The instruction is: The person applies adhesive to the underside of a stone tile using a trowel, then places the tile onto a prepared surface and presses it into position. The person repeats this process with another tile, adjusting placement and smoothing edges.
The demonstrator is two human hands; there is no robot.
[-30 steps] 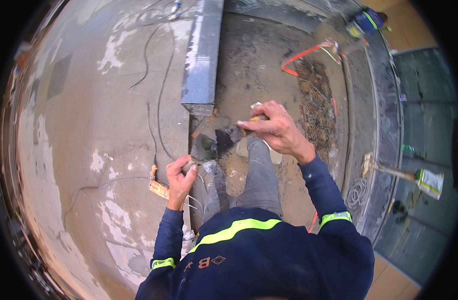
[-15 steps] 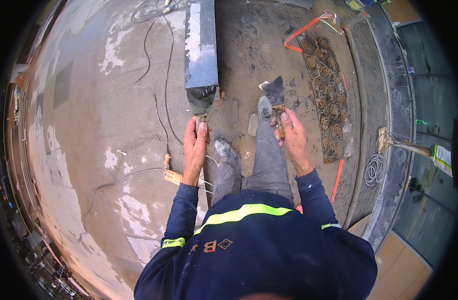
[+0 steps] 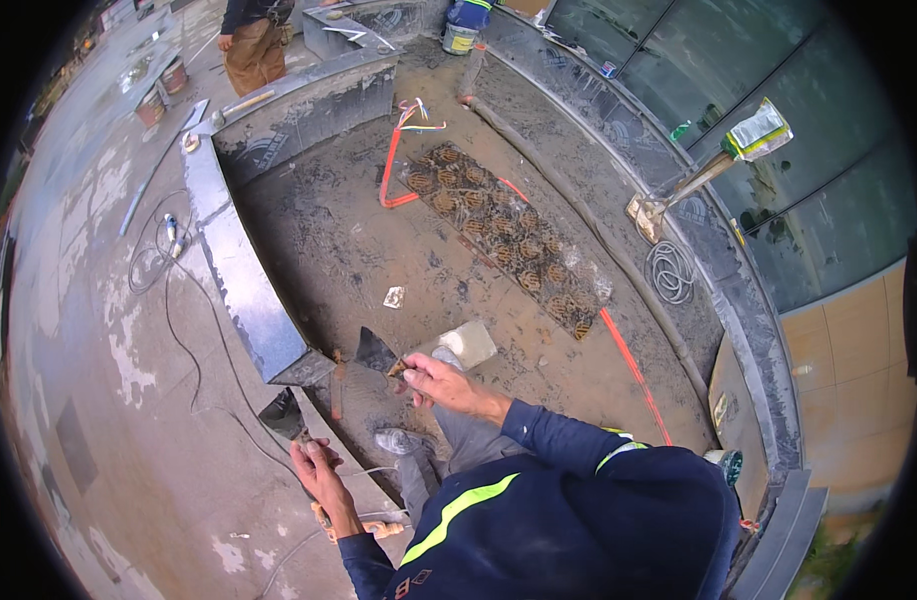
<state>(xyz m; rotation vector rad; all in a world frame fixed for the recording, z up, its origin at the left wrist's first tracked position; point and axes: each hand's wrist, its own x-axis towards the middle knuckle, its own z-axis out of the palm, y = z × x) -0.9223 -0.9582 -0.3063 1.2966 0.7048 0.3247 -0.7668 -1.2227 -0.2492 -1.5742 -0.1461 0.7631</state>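
Observation:
My left hand is closed round the handle of a small trowel, its dark, wet-looking blade over the paving just off the near end of the low wall. My right hand grips a second trowel, whose dark, flat blade points to the left beyond my shoes. Between the two blades lies the near end of a curved low wall topped with shiny grey stone. A pale block rests on the ground just beyond my right hand. Much of both handles is hidden by my fingers.
A patterned dark grate-like strip lies on the dirt floor, with bent orange conduit and loose wires near it. Cables run along the left paving. A coiled grey hose lies by the right wall. Another person stands far left.
My view has swung to the right and further ahead, bringing the curved wall and a person into sight. Both trowels stay in my hands; the right one now points left rather than forward.

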